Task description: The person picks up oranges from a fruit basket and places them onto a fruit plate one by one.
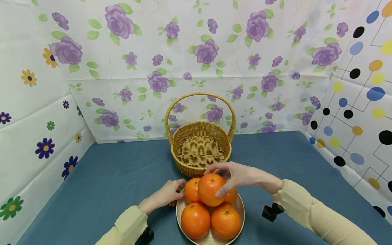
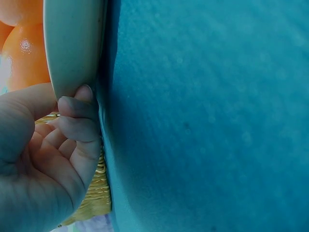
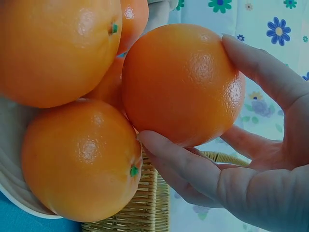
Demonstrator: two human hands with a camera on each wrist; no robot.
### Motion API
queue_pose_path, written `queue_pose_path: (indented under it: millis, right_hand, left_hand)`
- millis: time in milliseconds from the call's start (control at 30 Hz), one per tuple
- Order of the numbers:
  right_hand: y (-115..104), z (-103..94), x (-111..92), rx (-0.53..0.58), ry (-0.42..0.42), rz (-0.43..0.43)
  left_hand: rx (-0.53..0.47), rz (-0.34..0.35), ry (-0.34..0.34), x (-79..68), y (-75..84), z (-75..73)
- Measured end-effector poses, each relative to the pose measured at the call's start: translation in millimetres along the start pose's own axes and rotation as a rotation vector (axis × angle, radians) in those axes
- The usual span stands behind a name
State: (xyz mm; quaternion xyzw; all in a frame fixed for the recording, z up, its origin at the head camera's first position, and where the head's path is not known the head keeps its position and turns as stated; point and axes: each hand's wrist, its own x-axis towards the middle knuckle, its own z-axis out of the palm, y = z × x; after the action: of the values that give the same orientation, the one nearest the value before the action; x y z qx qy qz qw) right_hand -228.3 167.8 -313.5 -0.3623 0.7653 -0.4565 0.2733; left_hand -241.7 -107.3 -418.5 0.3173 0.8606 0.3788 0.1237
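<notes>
Several oranges sit on a pale round plate point(image 1: 210, 237), one orange point(image 1: 210, 189) resting on top of the others. My right hand point(image 1: 240, 175) grips that top orange, thumb on one side and fingers on the other, as the right wrist view also shows the held orange point(image 3: 183, 84). Beneath it, another orange point(image 3: 84, 162) with a green stem spot lies on the plate. At the plate's left edge my left hand point(image 1: 166, 194) pinches the rim; in the left wrist view its thumb and curled fingers point(image 2: 77, 108) meet at the plate's side point(image 2: 75, 48).
Just behind the plate stands a woven basket point(image 1: 200, 149) with a tall arched handle point(image 1: 200, 94); no fruit shows inside. A blue cloth point(image 1: 128, 170) covers the table. Patterned sheets point(image 1: 183, 61) hang at the back and both sides.
</notes>
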Motion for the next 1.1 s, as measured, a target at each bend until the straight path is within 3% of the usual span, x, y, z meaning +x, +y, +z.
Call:
queue_pose_path:
  millis: [467,1100]
  right_hand:
    - [4.3,4.0,0.6,-0.013,-0.062,-0.069]
    - [2.3,8.0,1.1,-0.040,-0.040,-0.050]
  left_hand:
    - [0.008,-0.008,0.003,0.5,0.4,-0.1]
    - [-0.009,-0.018,-0.007,0.2,1.7,-0.5]
